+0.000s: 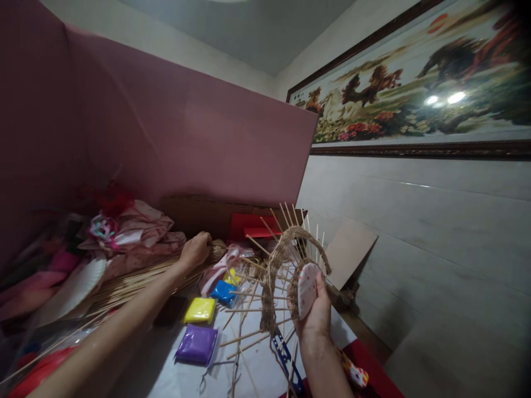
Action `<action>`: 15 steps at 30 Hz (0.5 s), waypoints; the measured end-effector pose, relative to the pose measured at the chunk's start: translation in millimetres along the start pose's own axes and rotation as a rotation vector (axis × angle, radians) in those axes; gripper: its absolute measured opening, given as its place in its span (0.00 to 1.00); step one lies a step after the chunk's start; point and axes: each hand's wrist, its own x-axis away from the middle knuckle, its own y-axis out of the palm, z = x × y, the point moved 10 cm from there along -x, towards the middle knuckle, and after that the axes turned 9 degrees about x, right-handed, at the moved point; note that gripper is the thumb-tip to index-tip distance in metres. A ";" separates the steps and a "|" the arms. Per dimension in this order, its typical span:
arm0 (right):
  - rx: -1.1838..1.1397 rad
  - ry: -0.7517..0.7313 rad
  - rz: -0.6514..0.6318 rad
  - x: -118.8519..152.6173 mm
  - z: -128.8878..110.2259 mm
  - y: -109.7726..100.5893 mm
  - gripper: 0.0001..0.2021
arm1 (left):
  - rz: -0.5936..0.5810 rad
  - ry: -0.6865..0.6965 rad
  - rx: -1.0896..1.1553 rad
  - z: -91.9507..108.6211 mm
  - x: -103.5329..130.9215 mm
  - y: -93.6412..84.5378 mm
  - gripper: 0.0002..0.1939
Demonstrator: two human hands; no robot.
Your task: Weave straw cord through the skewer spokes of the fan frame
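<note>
Reads as a home room doubling as craft space. Framed horse picture (385, 88) on pale wall (448, 221), up and right of right fingers (321, 287); pink partition (199, 121) beyond left fingers (202, 243). Cluttered surface (161, 381) below both: fabric (145, 221), colored packets (197, 344).

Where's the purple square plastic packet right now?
Head view, left of centre: the purple packet lies on the white tabletop, just nearer the camera than a yellow square packet.

Bare left hand (197, 251) and right hand (319, 309), slim forearms (136, 315) (bare too).
</note>
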 end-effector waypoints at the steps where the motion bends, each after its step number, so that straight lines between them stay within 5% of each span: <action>1: 0.023 -0.019 -0.008 -0.8 -1.2 0.0 0.14 | 0.003 0.015 0.000 1.6 1.7 0.2 0.12; 10: 0.070 -0.095 -0.042 -6.3 -2.3 -1.6 0.18 | -0.065 0.119 0.092 11.0 10.8 4.8 0.07; 15: -0.005 -0.031 -0.050 -5.5 2.7 0.5 0.18 | -0.072 0.069 0.136 3.9 9.4 5.3 0.14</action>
